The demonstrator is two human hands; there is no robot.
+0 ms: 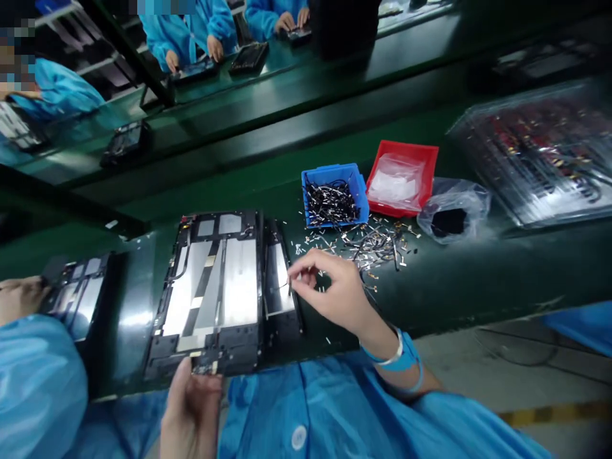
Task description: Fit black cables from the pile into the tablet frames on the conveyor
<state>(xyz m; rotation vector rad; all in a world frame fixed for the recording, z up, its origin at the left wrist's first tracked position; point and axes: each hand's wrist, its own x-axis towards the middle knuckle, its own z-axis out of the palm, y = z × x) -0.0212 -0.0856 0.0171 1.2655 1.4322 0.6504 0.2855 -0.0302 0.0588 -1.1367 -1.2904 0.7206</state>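
Note:
An opened tablet housing point(239, 280) with a black frame and silver inner plates lies in front of me. My left hand point(191, 401) is closed on its lower edge, the thumb near a small circuit board point(205, 366). My right hand point(335, 287) is raised over a second tablet housing point(280, 306), which lies partly under the first. Thumb and forefinger are pinched together on a thin black cable point(289, 288), blurred and small. Beyond that hand is a loose pile of short cables point(382, 245) on the green bench.
A blue bin point(363, 204) holds many short black cables. Beside it are a red tray point(433, 159) with plastic bags and a clear bag point(478, 197). Stacked clear trays point(530, 191) stand at right. A neighbour's hand point(21, 299) touches another housing point(88, 293); co-workers sit opposite.

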